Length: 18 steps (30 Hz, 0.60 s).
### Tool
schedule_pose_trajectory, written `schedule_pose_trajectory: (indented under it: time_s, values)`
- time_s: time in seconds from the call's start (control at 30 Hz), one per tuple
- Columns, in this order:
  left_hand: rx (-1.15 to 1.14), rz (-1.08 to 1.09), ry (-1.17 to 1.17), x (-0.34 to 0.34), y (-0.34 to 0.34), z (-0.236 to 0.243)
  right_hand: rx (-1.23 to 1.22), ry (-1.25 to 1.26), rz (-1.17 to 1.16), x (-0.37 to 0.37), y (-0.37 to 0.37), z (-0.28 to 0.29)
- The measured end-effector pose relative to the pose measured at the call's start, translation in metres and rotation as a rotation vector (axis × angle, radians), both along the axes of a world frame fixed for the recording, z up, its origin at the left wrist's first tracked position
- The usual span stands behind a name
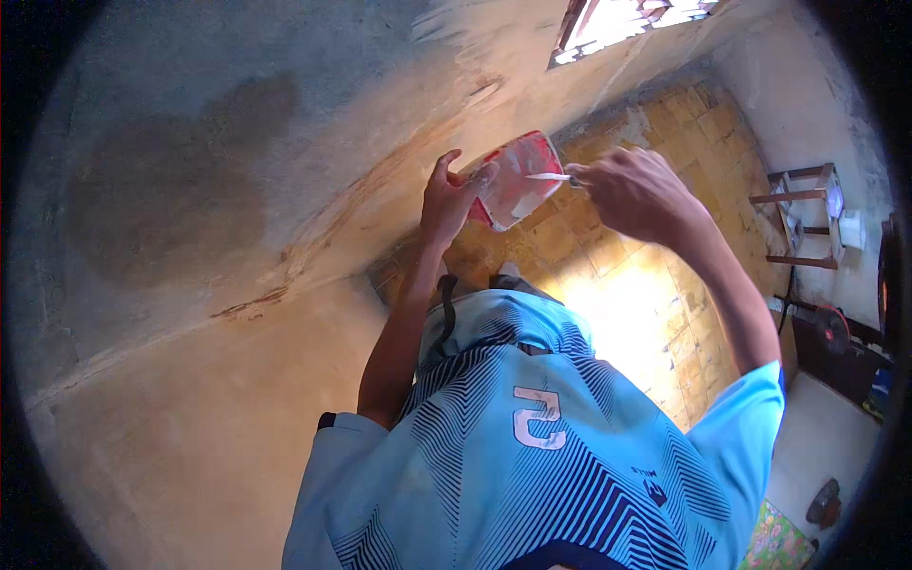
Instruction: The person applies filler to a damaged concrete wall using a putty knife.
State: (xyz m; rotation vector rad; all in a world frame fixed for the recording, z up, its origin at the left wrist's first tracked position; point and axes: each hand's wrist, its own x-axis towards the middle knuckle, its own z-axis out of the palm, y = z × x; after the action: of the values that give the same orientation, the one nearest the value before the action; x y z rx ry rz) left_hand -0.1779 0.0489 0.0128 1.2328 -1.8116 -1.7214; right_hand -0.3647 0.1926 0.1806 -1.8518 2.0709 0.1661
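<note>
Red plastic tub, boxy with rounded corners and smeared inside with whitish paste (543, 144), is up in the air in front of the body, between the two hands and above the yellow-tiled floor (698, 142). Left hand (448, 201) has it by the left side, fingers bent against the edge, one sticking up free. Right hand (641, 195) is bunched up tight on the grip end of a slim, pale-coated blade (546, 176) pointing into the tub's mouth. Can't tell if the tip actually touches the paste, and that hand's a bit blurry.

If you're working a blade in a tub like this, imo keep the tub tilted toward you like it is here and brace it hard with the left, since a one-sided hold will probably twist when you push. Lay the blade fairly flat, drag along the inner wall, wipe the extra off on the rim. I'd also stay clear of the left fingers, they're pretty close to the opening.
</note>
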Motion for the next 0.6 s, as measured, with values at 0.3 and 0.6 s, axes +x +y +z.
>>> schedule_pose_trajectory:
  time_s: [0.3,0.6]
  values:
    - [-0.073,-0.084,-0.136,-0.025,0.013,-0.020,0.500,0.003,0.372,0.036,-0.092,-0.029]
    - [-0.167,-0.079,-0.313,-0.017,0.019,-0.022,0.896,-0.217,0.224,0.013,-0.132,-0.046]
